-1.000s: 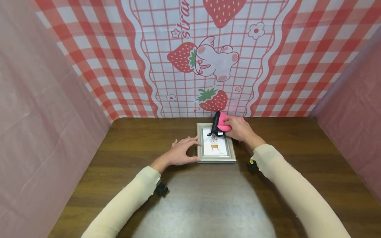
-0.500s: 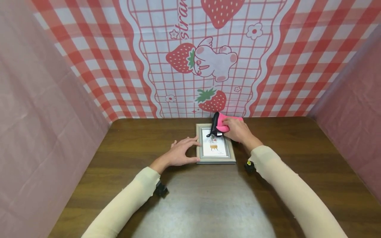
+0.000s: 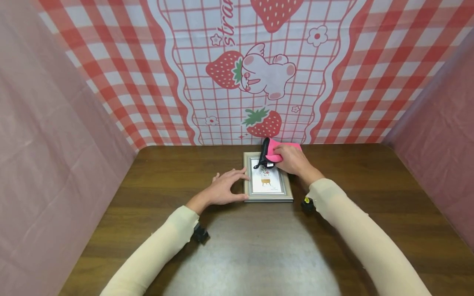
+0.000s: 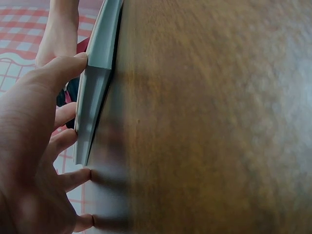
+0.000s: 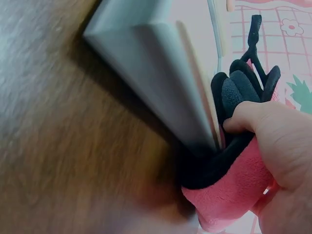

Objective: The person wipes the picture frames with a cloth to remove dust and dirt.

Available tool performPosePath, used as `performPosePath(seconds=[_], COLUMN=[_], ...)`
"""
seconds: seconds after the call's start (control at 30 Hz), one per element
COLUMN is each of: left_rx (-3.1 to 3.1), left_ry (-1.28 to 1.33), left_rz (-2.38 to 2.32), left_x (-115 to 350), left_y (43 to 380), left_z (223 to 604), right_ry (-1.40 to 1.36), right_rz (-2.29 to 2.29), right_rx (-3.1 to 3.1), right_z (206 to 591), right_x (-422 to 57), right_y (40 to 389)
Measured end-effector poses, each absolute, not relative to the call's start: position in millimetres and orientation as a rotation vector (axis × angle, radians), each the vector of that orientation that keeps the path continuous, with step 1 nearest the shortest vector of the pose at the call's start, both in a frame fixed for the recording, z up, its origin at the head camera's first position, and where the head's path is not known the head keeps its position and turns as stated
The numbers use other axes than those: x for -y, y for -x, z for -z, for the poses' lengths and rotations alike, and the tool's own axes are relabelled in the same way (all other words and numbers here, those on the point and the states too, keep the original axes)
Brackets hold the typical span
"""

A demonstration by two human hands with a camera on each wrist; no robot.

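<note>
A picture frame (image 3: pixel 270 197) with a silvery-beige border lies flat on the table, a small potted-plant drawing under its front. My left hand (image 3: pixel 224 189) rests at the frame's left edge, thumb and fingertips spread and touching it. In the left wrist view, two fingers of that hand (image 4: pixel 24 126) touch the tabletop past the corner. My right hand (image 3: pixel 295 160) grips a pink cloth with black trim (image 3: pixel 273 144) and presses it on the upper right of the frame. The right wrist view shows the cloth (image 5: pixel 236 180) folded over the frame's side, the thumb on its dark part.
The brown wooden table (image 3: pixel 222 255) runs up to a red-and-white checked strawberry curtain (image 3: pixel 148 82) directly behind the frame. Pink fabric (image 3: pixel 55 144) hangs on the left, and more pink fabric (image 3: pixel 437 123) hangs on the right.
My right hand has slid slightly to the left with the cloth along the frame's upper part. My left hand stays at the left edge, and the frame keeps its place.
</note>
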State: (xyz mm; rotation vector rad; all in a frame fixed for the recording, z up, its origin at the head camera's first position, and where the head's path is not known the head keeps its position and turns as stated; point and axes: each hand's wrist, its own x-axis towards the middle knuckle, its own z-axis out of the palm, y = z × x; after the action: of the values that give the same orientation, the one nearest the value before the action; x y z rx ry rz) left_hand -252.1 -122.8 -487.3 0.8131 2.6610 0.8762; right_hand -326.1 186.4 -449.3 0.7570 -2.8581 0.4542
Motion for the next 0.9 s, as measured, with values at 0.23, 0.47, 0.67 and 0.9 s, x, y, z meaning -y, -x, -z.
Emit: performPosePath(seconds=[0.23, 0.47, 0.67, 0.9], left_rx=[-2.715, -2.715, -2.724, -2.745], left_ry=[-0.856, -0.847, -0.854, -0.871], left_rz=[-0.867, -0.823, -0.797, -0.768], left_x=[127, 127, 126, 126], left_y=[267, 271, 272, 271], left_z=[512, 515, 517, 518], right_ry=[-0.762, -0.781, -0.797, -0.806], right_rz=[-0.548, -0.53, -0.547, -0.589], right_rx=[2.87, 2.904, 2.961, 2.955], right_z=[447, 447, 442, 461], right_x=[-173, -153, -131, -123], right_y=[328, 325, 320, 337])
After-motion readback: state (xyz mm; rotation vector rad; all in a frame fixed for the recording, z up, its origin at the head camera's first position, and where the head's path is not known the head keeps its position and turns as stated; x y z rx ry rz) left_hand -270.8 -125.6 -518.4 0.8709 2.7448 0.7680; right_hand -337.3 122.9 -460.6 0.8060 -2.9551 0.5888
